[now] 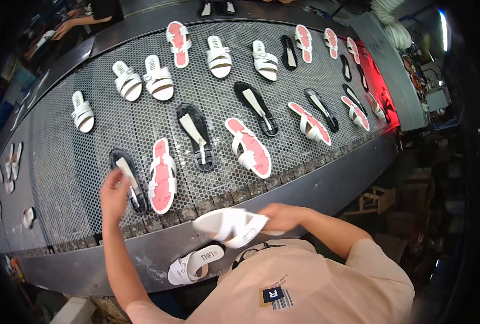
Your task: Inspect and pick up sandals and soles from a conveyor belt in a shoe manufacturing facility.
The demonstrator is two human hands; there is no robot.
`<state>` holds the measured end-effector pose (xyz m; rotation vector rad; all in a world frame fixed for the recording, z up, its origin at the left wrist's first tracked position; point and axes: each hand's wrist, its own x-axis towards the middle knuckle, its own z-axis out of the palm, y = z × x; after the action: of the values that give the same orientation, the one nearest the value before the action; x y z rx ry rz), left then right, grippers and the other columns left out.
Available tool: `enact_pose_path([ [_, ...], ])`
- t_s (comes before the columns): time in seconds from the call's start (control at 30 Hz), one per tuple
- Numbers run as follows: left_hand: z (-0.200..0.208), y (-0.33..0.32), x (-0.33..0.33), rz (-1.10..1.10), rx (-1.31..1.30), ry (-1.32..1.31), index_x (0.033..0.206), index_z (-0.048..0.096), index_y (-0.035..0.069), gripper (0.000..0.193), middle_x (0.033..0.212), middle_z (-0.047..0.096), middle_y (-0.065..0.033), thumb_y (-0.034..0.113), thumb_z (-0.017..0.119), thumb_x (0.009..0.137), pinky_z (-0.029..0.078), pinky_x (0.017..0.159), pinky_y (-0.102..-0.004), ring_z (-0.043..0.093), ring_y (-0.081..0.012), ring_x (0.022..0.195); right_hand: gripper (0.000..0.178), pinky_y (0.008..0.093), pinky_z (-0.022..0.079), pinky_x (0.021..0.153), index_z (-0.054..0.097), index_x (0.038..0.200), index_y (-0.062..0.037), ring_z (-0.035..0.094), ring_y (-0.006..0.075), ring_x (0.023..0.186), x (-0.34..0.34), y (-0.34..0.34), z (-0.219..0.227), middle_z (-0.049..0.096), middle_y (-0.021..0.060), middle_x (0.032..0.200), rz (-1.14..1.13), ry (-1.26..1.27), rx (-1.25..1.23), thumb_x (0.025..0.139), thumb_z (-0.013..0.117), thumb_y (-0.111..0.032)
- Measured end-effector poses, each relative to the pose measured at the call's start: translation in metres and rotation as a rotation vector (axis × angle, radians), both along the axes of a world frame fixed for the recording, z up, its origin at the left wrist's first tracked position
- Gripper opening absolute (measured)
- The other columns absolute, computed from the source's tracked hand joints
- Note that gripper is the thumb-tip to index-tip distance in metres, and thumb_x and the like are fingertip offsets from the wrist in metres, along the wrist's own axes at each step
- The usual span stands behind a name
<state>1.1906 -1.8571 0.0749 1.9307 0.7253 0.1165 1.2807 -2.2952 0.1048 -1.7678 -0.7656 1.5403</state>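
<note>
Right hand has a solid grip on a white slide, bottom centre of the frame, held near the strap end and a bit blurry. Left hand is at the black sole toward the lower left, fingers half curled; can't tell if they're pinching it or just hovering. Honestly, the left fingers would do best on the sole's side edges, keeping off the pale strip in the middle. The pink-bottomed sandal is just beside it, so a straight lift beats a sideways drag on that mesh belt. Right hand should go easy so the straps don't crease, and clear the other white slide below.
</note>
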Motion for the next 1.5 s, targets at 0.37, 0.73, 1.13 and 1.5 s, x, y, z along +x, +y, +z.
enact_pose_path([
  [0.37,-0.088,0.056,0.076,0.141,0.585,0.714,0.138,0.035,-0.002,0.092,0.145,0.03,-0.0208,0.054,0.069,0.074,0.03,0.108,-0.0442,0.031,-0.0371,0.132,0.031,0.0327,0.055,0.072,0.054,0.115,0.0038,0.068,0.0214,0.08,-0.058,-0.152,-0.049,0.066,0.0134,0.098,-0.98,0.445,-0.492,0.085,0.056,-0.002],
  [0.73,-0.051,0.1,-0.019,0.679,-0.447,-0.304,0.104,0.054,-0.002,0.025,0.093,0.061,-0.012,0.01,0.06,0.082,0.052,0.075,-0.0364,0.063,-0.0251,0.085,0.023,0.028,0.054,0.064,0.061,0.108,0.0018,0.067,0.0163,0.071,-0.041,-0.171,-0.063,0.068,0.0095,0.091,-0.939,0.31,-0.445,0.088,0.059,-0.009],
  [1.13,0.037,-0.169,-0.028,0.258,-0.98,-0.667,0.124,0.053,0.009,0.034,0.118,0.06,-0.0127,0.027,0.041,0.097,0.044,0.096,-0.0429,0.058,-0.0275,0.106,0.021,0.0285,0.051,0.064,0.065,0.1,0.0019,0.064,0.0149,0.071,0.008,-0.198,-0.055,0.068,0.0081,0.087,-0.865,0.203,-0.101,0.09,0.059,-0.016],
  [1.5,-0.054,-0.335,0.034,0.251,-1.273,-0.522,0.127,0.046,0.009,0.033,0.124,0.054,-0.0201,0.024,0.043,0.097,0.039,0.101,-0.0458,0.053,-0.0332,0.114,0.019,0.0295,0.05,0.07,0.064,0.102,0.0011,0.064,0.0164,0.077,0.027,-0.151,-0.065,0.067,0.0092,0.088,-0.692,0.375,0.164,0.092,0.057,-0.013],
])
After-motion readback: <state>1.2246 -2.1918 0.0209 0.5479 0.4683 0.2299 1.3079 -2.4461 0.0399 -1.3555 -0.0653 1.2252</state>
